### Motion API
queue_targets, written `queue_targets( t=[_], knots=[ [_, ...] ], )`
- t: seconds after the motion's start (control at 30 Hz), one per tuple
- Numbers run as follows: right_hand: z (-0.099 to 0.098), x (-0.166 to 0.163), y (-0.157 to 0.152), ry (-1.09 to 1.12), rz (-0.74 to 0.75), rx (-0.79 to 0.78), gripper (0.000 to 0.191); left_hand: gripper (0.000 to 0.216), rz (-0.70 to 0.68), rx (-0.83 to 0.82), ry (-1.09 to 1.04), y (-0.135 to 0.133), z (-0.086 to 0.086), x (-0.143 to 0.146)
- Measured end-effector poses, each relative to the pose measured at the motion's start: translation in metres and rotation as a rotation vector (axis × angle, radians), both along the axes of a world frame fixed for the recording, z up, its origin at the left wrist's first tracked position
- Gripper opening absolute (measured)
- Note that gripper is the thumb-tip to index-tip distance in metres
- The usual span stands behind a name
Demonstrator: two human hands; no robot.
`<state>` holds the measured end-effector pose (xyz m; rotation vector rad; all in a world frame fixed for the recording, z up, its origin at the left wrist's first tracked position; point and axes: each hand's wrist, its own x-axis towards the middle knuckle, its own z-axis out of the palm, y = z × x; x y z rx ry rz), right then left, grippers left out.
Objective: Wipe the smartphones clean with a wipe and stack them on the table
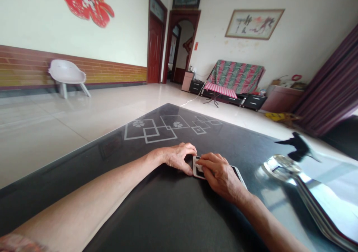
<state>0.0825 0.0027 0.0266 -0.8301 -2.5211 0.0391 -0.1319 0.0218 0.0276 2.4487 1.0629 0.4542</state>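
A white-edged smartphone (239, 175) lies flat on the dark glossy table (156, 214), its black screen facing up. At its left end, my left hand (179, 158) grips the edge between the thumb and the fingers. My right hand (219, 172) rests over the middle of the phone, fingers bunched and pressed down on the screen. A small white wad (198, 166), like tissue or cloth, shows under those fingertips. Most of the wad and the middle of the screen are hidden by the right hand.
A clear bottle (281, 167) with a black trigger head (300, 147) is on the right of the table, beside a silvery flat stack (332, 211). Beyond the table are a white chair (67, 72), a small striped folding table (220, 90) and black drawers (254, 101).
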Motion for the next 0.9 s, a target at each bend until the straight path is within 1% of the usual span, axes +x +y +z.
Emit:
queue_targets(
  t=[0.23,0.4,0.47,0.6,0.73,0.8,0.9],
  knots=[
    [0.007,0.001,-0.022,0.051,0.11,-0.047,0.024,0.058,-0.011,-0.013,-0.008,-0.002,0.003,-0.001],
    [0.005,0.003,-0.029,0.092,0.173,-0.05,0.024,0.057,-0.004,-0.005,-0.028,-0.001,0.001,-0.001],
    [0.003,0.005,-0.028,0.154,0.165,-0.042,0.024,0.055,0.0,-0.003,-0.03,-0.002,0.001,0.0],
    [-0.002,0.01,-0.02,0.181,0.066,-0.008,0.023,0.052,0.002,-0.011,-0.013,-0.004,0.004,0.001],
    [-0.004,0.013,-0.015,0.14,0.003,0.028,0.023,0.064,0.008,-0.017,0.001,-0.007,0.005,0.002],
    [-0.002,0.013,-0.015,0.115,0.01,0.025,0.024,0.069,0.009,0.004,-0.013,-0.008,0.004,0.003],
    [0.003,0.011,-0.018,0.068,0.056,0.014,0.026,0.067,0.013,0.042,-0.04,-0.011,0.001,0.004]
  ],
)
